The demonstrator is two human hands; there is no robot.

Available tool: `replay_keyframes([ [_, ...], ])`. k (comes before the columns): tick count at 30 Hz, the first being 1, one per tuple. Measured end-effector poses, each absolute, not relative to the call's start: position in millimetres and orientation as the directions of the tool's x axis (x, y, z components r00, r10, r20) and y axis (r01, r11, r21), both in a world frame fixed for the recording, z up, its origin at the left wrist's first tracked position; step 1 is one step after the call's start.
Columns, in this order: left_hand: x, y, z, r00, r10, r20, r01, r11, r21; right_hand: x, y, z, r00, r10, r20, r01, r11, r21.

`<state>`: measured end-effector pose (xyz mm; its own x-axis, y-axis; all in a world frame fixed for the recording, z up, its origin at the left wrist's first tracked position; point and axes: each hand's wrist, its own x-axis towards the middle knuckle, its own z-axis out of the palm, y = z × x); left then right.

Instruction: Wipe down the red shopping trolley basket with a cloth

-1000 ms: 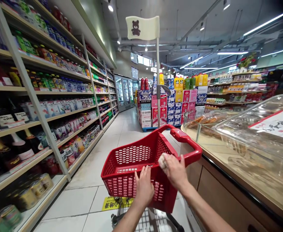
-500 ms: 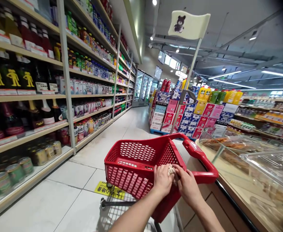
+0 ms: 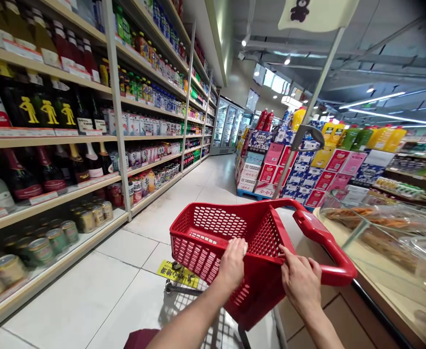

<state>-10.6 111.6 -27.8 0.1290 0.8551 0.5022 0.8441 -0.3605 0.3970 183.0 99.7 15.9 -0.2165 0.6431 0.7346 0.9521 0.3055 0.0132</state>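
Supermarket aisle, pale tiled floor (image 3: 100,291). All positions below are given from the red basket (image 3: 198,257).

- Basket: red plastic mesh, tilted, sitting on a wire cart frame (image 3: 194,310) at the bottom centre of the view. Its red handle (image 3: 322,237) runs along the right side.
- Left hand (image 3: 230,264): placed on the near rim of the basket. Fingers are bent and pin a small pale wad (image 3: 244,247) against the rim – what the wad is cannot be told.
- Right hand (image 3: 302,281): placed on the near right corner of the basket, just beside the handle. Fingers are curled over the rim and grip it. The two hands are apart.
- Left of the basket: long shelves (image 3: 53,140) with dark bottles (image 3: 49,169) and, on the lowest level, cans (image 3: 53,237).
- Beyond the basket: a stack of red, blue and pink cartons (image 3: 289,169) topped with yellow and green bottles; glass-door fridges (image 3: 229,126) farther back.
- Right of the basket: a wooden counter (image 3: 380,281) – clear covers sit over the food on it.
- Under the basket's front edge: a yellow floor sticker (image 3: 178,274).
- Above the basket: a slanted pole (image 3: 307,111) carrying a cream flag (image 3: 314,12) with a bear on it.
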Motion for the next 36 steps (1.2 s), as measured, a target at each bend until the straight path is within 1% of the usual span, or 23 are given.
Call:
replay_keyframes([
  [2, -2, 110, -27, 0.207, 0.827, 0.522, 0.831, -0.43, 0.353, 184, 96, 15, -0.226, 0.63, 0.743, 0.951, 0.309, 0.028],
  [5, -39, 107, -27, 0.275, 0.814, 0.512, 0.813, -0.481, 0.328, 191, 91, 14, -0.249, 0.612, 0.751, 0.946, 0.318, 0.054],
  [6, -59, 106, -27, 0.252, 0.833, 0.492, 0.827, -0.45, 0.338, 193, 90, 14, -0.257, 0.607, 0.752, 0.944, 0.324, 0.061],
  [7, -77, 104, -27, 0.193, 0.864, 0.465, 0.852, -0.383, 0.357, 194, 89, 13, -0.261, 0.602, 0.754, 0.943, 0.326, 0.066],
  [9, -98, 102, -28, 0.003, 0.905, 0.426, 0.901, -0.187, 0.391, 196, 89, 10, -0.251, 0.594, 0.764, 0.948, 0.311, 0.069],
  [10, -99, 101, -29, -0.036, 0.909, 0.416, 0.908, -0.144, 0.394, 197, 88, 9, -0.243, 0.588, 0.771, 0.951, 0.301, 0.07],
  [11, -93, 100, -30, -0.031, 0.907, 0.421, 0.91, -0.149, 0.388, 198, 88, 8, -0.244, 0.578, 0.778, 0.951, 0.298, 0.076],
  [12, -82, 99, -32, 0.022, 0.899, 0.438, 0.904, -0.205, 0.374, 199, 88, 7, -0.253, 0.568, 0.783, 0.949, 0.304, 0.087],
  [14, -62, 98, -36, 0.207, 0.834, 0.511, 0.863, -0.402, 0.306, 201, 87, 6, -0.291, 0.55, 0.782, 0.936, 0.333, 0.115],
  [16, -61, 97, -39, 0.309, 0.784, 0.539, 0.826, -0.502, 0.258, 205, 85, 7, -0.327, 0.54, 0.775, 0.923, 0.36, 0.138],
  [17, -71, 97, -39, 0.306, 0.787, 0.536, 0.83, -0.496, 0.255, 207, 83, 7, -0.334, 0.538, 0.774, 0.919, 0.367, 0.142],
  [18, -87, 97, -39, 0.262, 0.806, 0.53, 0.851, -0.453, 0.268, 207, 83, 7, -0.334, 0.536, 0.775, 0.919, 0.369, 0.141],
  [19, -106, 97, -39, 0.161, 0.837, 0.524, 0.885, -0.357, 0.299, 208, 82, 7, -0.33, 0.533, 0.779, 0.919, 0.369, 0.138],
  [20, -124, 98, -38, 0.025, 0.855, 0.519, 0.912, -0.232, 0.338, 207, 82, 7, -0.321, 0.53, 0.785, 0.922, 0.365, 0.13],
  [22, -147, 98, -39, -0.093, 0.852, 0.515, 0.927, -0.115, 0.357, 205, 82, 6, -0.288, 0.53, 0.797, 0.932, 0.346, 0.106],
  [23, -149, 98, -40, -0.107, 0.847, 0.52, 0.931, -0.099, 0.351, 204, 83, 5, -0.271, 0.532, 0.802, 0.937, 0.336, 0.093],
  [25, -138, 99, -45, -0.041, 0.84, 0.541, 0.939, -0.153, 0.308, 204, 84, 4, -0.255, 0.53, 0.809, 0.941, 0.329, 0.08],
  [26, -131, 99, -49, 0.047, 0.814, 0.579, 0.936, -0.238, 0.26, 204, 84, 4, -0.264, 0.525, 0.809, 0.937, 0.338, 0.086],
  [28, -124, 102, -54, 0.145, 0.793, 0.592, 0.924, -0.322, 0.206, 206, 85, 5, -0.303, 0.505, 0.808, 0.922, 0.369, 0.116],
  [29, -126, 105, -55, 0.155, 0.786, 0.599, 0.923, -0.331, 0.195, 207, 85, 6, -0.324, 0.492, 0.808, 0.914, 0.382, 0.134],
  [31, -140, 111, -56, 0.097, 0.783, 0.615, 0.938, -0.278, 0.206, 207, 84, 7, -0.348, 0.471, 0.81, 0.904, 0.396, 0.158],
  [34, -155, 118, -58, 0.001, 0.764, 0.645, 0.956, -0.189, 0.222, 207, 84, 7, -0.33, 0.464, 0.822, 0.909, 0.391, 0.144],
  [36, -152, 119, -62, 0.05, 0.754, 0.655, 0.955, -0.228, 0.191, 208, 85, 5, -0.313, 0.472, 0.824, 0.913, 0.389, 0.124],
])
